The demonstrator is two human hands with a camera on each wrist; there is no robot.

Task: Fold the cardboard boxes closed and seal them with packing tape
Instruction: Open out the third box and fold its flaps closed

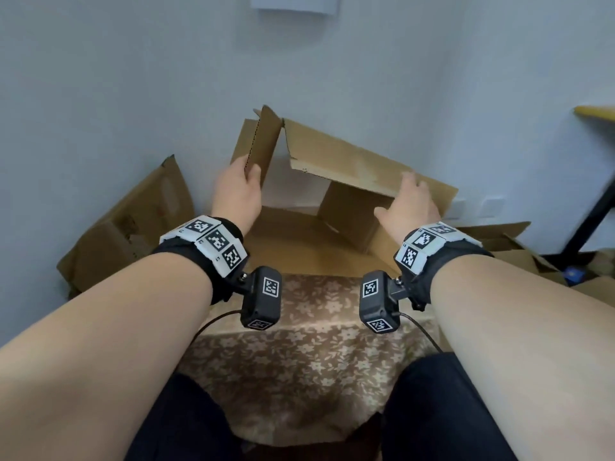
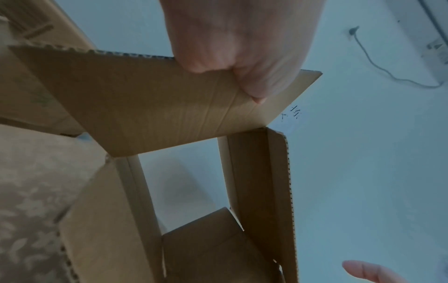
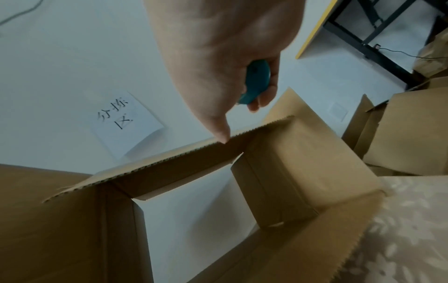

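1. Open cardboard box (image 1: 332, 201) sits on the patterned cloth (image 1: 299, 361), see-through end to end: the wall (image 1: 133, 78) shows through the middle, so a hand can pass there.
2. Left flap (image 1: 263, 144) is pinched by the left hand (image 1: 238, 191); that side is blocked.
3. Top panel (image 1: 349, 161) slants over the opening, with the right hand (image 1: 411, 207) at its near edge, a teal object (image 3: 254, 84) in its fingers.
4. Inner right flap (image 1: 349, 217) juts into the opening and narrows it.
5. Flat cardboard (image 1: 126, 224) leans against the wall at left; more boxes (image 1: 519, 251) crowd the right.
6. Cloth between the forearms is free.
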